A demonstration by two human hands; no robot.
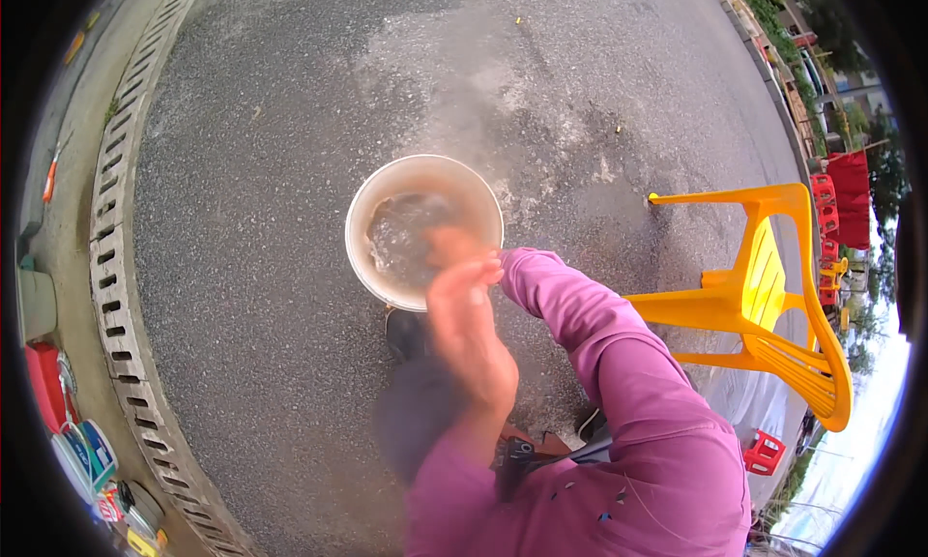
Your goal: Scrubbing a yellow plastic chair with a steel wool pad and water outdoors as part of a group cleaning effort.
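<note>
A round white bucket (357, 256) stands on the asphalt with murky, rippling water (402, 230) in it. My right hand (455, 249), blurred, reaches over the bucket's right part from a pink-purple sleeve; whether its fingers touch the water or hold anything cannot be told. My left hand (471, 325) is raised in front of the bucket's near right rim, palm partly turned and fingers bent, also blurred. Nothing shows plainly in it. A dark shoe (406, 333) is partly visible just below the bucket, and a dark blurred shape (420, 412) lies beside my left wrist.
A yellow plastic armchair (761, 281) stands to the right. A slotted concrete drain cover (109, 267) runs along the left, with a grey-green bin (38, 303), a red container (45, 386) and other tubs beyond it. A red plastic stool (764, 453) is at the lower right.
</note>
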